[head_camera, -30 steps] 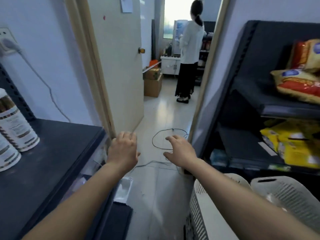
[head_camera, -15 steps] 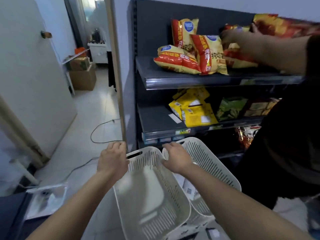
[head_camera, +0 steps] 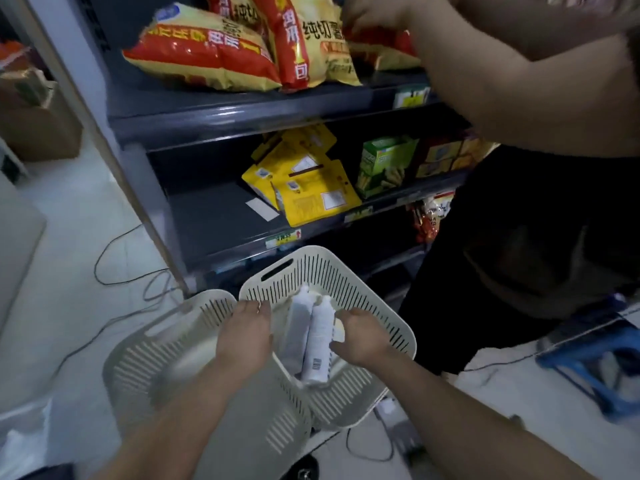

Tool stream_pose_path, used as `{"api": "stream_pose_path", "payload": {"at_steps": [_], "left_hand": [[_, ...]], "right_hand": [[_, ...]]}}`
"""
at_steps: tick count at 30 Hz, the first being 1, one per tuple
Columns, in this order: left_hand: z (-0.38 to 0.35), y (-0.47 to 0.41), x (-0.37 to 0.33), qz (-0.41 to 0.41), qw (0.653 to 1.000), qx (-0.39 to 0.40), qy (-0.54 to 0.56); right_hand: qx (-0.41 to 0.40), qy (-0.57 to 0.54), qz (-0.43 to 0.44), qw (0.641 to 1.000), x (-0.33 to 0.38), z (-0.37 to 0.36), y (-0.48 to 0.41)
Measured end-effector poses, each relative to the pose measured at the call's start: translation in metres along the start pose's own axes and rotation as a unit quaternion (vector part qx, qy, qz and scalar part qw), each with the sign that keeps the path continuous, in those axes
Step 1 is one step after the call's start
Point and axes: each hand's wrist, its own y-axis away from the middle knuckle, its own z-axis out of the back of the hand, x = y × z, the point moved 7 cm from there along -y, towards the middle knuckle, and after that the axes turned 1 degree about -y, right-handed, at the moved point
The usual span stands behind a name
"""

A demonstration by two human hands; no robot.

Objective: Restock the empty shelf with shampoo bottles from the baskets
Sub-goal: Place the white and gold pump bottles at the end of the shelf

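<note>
Two cream slotted baskets stand on the floor in front of me. The left basket (head_camera: 145, 368) looks empty. The right basket (head_camera: 391, 317) holds white shampoo bottles (head_camera: 317, 341) lying side by side. My left hand (head_camera: 244, 336) hangs over the rim between the baskets, fingers loosely apart, holding nothing. My right hand (head_camera: 362, 337) reaches into the right basket beside the bottles, its fingers touching a bottle; a firm grasp is not visible.
A dark shelf unit (head_camera: 242, 109) rises behind the baskets, with chip bags (head_camera: 204, 57), yellow packets (head_camera: 308, 188) and green boxes (head_camera: 384, 164). Another person (head_camera: 540, 209) in black stands at right, reaching to the top shelf. Cables (head_camera: 114, 271) cross the floor at left. A blue stool (head_camera: 588, 355) is at right.
My view has swung from the doorway down to the baskets. Both hands have moved from the basket rims; the right one has gone into the right basket by the bottles.
</note>
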Motion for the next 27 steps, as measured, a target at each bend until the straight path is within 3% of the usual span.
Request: {"api": "stream_pose_path", "payload": {"at_steps": [7, 10, 13, 18, 24, 27], "left_hand": [[-0.072, -0.064, -0.036, -0.033, 0.993, 0.109, -0.01], [-0.099, -0.083, -0.045, -0.012, 0.987, 0.159, 0.001], [-0.141, -0.102, -0.046, 0.054, 0.972, 0.208, 0.095], [-0.2, -0.124, -0.038, 0.233, 0.891, 0.253, 0.297], [-0.24, -0.146, -0.033, 0.358, 0.822, 0.216, 0.386], [-0.25, -0.148, -0.031, 0.401, 0.783, 0.2, 0.431]], "right_hand": [[0.069, -0.049, -0.091, 0.992, -0.041, -0.048, -0.042], [0.097, -0.066, -0.113, 0.987, -0.055, -0.072, -0.061], [0.129, -0.111, -0.134, 0.976, -0.064, -0.096, -0.079], [0.17, -0.322, -0.214, 0.906, -0.068, -0.149, -0.118], [0.119, -0.486, -0.297, 0.814, -0.079, -0.2, -0.148], [0.093, -0.507, -0.306, 0.8, -0.093, -0.225, -0.16]]}}
